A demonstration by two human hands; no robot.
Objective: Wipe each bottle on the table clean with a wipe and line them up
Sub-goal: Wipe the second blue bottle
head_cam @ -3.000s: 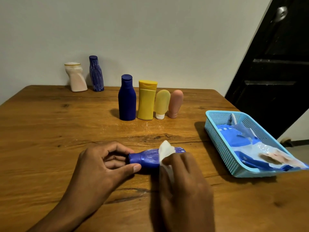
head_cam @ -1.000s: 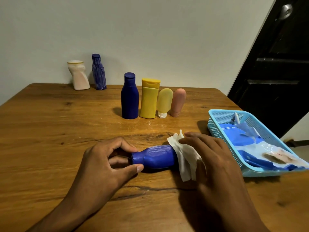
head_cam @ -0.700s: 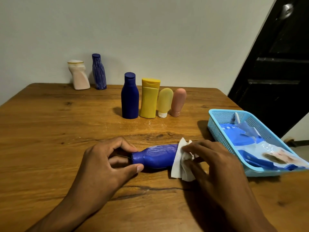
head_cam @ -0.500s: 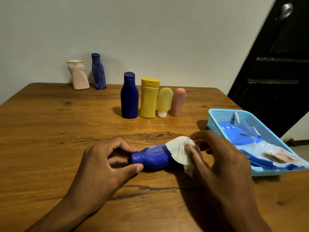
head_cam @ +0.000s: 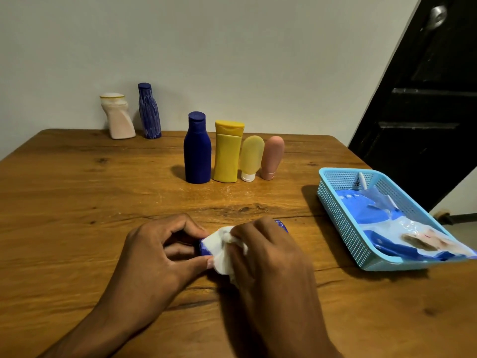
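Note:
A blue bottle lies on its side on the wooden table, mostly hidden under my hands. My left hand pinches its cap end. My right hand grips a white wipe and presses it on the bottle near the cap. Behind them a row stands upright: a dark blue bottle, a yellow bottle, a pale yellow tube and a pink tube. At the back left stand a white bottle and a striped blue bottle.
A light blue plastic basket sits at the right edge of the table and holds a pack of wipes. A dark door stands behind it. The wall runs along the table's far edge.
My right hand has slid the wipe leftward along the lying blue bottle, from its base end to near the cap. My left hand has stayed on the cap.

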